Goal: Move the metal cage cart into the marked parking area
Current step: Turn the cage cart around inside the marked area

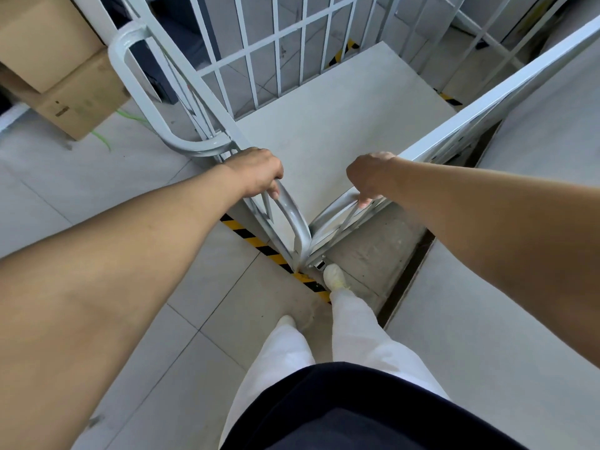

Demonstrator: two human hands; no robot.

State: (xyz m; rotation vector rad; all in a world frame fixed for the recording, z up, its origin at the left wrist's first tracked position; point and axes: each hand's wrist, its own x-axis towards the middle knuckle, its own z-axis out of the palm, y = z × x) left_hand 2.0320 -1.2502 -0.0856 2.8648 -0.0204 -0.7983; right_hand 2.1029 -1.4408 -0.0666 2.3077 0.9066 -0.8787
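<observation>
A white metal cage cart (341, 102) with barred sides and a pale flat deck stands right in front of me. My left hand (259, 172) grips the curved grey handle at the cart's near left side. Across from it, my right hand (368, 177) grips the matching handle on the near right side. Yellow-and-black striped floor tape (250, 237) runs diagonally under the cart's near corner, and more striped tape (341, 53) shows beyond the far bars. My right shoe is by the cart's near corner, on the tape.
Stacked cardboard boxes (65, 76) sit on the tiled floor at the upper left beside the cart. A second white cage frame (487, 24) stands at the upper right. A raised pale surface with a dark edge gap (406, 277) lies to my right.
</observation>
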